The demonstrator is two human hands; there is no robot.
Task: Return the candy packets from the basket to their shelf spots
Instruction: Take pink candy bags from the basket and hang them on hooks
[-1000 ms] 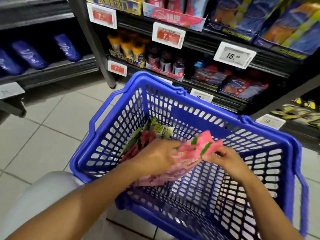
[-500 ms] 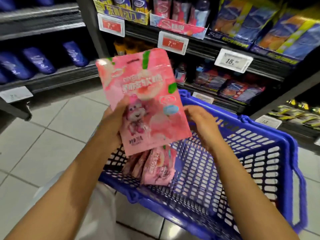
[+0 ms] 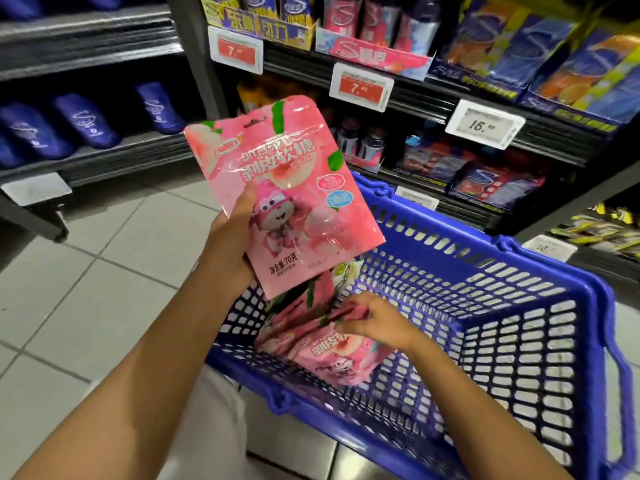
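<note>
While the left hand holds one pink packet upright above the basket, the step in hand looks like gathering stock before shelving. Thumb across the packet's front, fingers hidden behind it. Right hand, inside the basket, pinches the top edges of several more packets lying against the near-left wall. Next move, by judgement: lift that bundle clear without spilling any, then find the matching spot on the shelves; none is visible.

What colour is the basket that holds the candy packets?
Blue, a plastic lattice basket; seen in the head view.
</note>
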